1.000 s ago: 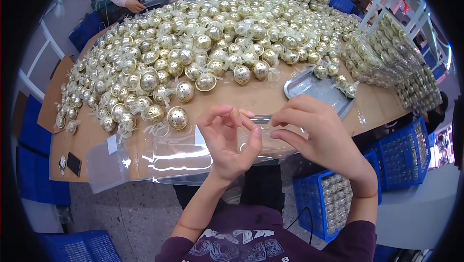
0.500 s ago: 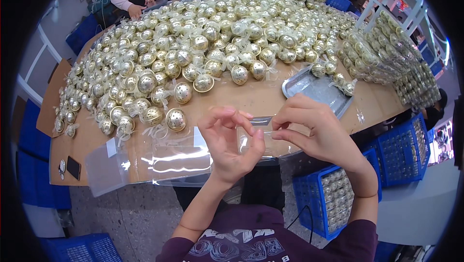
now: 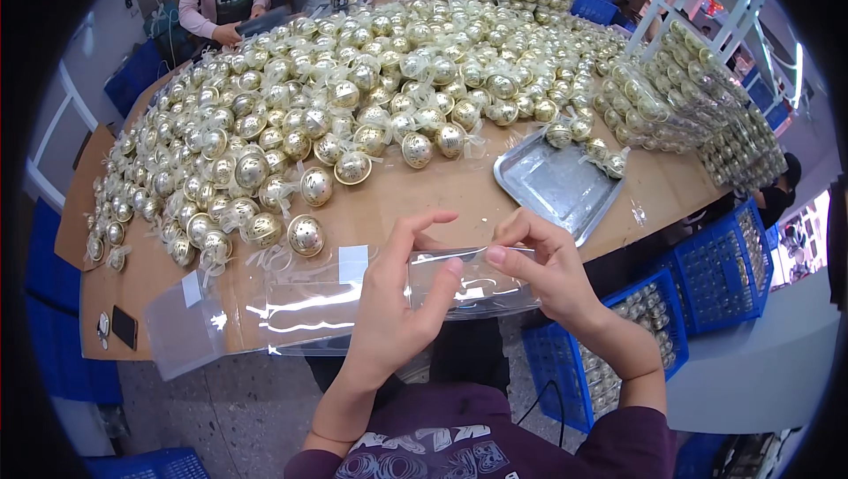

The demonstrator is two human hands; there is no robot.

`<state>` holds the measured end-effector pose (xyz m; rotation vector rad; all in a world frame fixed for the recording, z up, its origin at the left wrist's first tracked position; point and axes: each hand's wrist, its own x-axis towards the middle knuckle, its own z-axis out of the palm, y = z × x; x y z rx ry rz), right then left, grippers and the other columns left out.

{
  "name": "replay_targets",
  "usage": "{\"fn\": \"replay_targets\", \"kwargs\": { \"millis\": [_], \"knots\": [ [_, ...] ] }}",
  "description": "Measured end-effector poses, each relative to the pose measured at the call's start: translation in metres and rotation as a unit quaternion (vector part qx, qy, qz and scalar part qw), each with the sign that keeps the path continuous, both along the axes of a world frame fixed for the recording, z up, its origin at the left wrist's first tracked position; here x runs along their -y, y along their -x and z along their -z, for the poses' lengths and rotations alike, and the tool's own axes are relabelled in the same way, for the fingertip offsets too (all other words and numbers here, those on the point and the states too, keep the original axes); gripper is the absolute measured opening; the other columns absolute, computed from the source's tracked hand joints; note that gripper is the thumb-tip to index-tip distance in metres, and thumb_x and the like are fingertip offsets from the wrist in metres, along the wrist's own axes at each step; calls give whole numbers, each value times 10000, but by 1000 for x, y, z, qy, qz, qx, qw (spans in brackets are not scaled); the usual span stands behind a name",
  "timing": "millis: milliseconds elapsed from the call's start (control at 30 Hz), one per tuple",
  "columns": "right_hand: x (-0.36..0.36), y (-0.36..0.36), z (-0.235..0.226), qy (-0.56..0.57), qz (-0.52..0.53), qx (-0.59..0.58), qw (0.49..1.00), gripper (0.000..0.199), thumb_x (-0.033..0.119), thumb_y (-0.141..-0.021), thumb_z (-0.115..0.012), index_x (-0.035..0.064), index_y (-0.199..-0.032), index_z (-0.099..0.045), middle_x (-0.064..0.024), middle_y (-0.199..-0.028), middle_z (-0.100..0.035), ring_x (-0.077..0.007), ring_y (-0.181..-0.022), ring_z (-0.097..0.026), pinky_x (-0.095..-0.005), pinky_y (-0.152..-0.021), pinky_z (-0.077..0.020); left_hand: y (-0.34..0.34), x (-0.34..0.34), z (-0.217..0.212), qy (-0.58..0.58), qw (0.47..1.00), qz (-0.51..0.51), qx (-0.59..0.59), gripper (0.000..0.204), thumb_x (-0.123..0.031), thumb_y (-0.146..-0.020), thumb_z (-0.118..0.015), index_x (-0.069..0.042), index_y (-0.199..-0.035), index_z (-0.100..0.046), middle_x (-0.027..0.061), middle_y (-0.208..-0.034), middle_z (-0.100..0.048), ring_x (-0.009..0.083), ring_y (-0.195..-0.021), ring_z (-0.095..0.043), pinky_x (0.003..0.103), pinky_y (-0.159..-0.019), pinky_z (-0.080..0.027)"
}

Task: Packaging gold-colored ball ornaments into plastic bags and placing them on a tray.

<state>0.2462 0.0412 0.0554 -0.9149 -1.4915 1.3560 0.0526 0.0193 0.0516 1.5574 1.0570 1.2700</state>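
Just in front of the table's near edge, my two hands hold a clear plastic box (image 3: 481, 292), thin-walled and shiny. My left hand (image 3: 393, 293) curves around its left end, thumb on the front and index finger raised above it. At the upper right edge, my right hand (image 3: 555, 277) pinches the plastic between thumb and fingers. More clear plastic packaging (image 3: 309, 313) lies flat to the left, partly behind my left hand. Beyond my hands spreads a large heap of gold ball ornaments (image 3: 353, 168) with pale ribbons.
A metal tray (image 3: 552, 183) with a few ornaments sits right of centre on the brown tabletop (image 3: 415, 192). Packed ornaments (image 3: 680, 99) are stacked at right. Blue crates (image 3: 574, 373) stand below the right edge. A phone (image 3: 124, 327) lies at left; two people work across the table.
My right hand has lowered and turned onto the plastic's upper edge. My left thumb and fingers have moved apart around it. The plastic box now shows more fully, and the view has shifted slightly.
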Motion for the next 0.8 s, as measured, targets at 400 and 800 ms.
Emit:
{"fn": "replay_targets", "kwargs": {
  "millis": [400, 800],
  "knots": [
    [-164, -3, 77, -44, 52, 384, 921, 492, 393, -871, -640, -86, -986, -650, -116, -845, -668, -176, -815, -631, -314, -713, -486, 36, 2, -14, -344, 903, -4, -258, 305, -154, -783, -715, -162, -1089, -711, 105, -1200, -603, 241, -972, -620, 339, -881, -487],
    [-154, 3, 99, -303, 257, 373, 839, 662, 174, -665, -779, -41, -1219, -486, -211, -1155, -473, -360, -1013, -528, -411, -845, -465, 44, 27, 68, -24, 933, -351, 72, 492, -139, -910, -611, 18, -1354, -466, 191, -1371, -486, 224, -1247, -479, 326, -948, -447]
  ]
}}
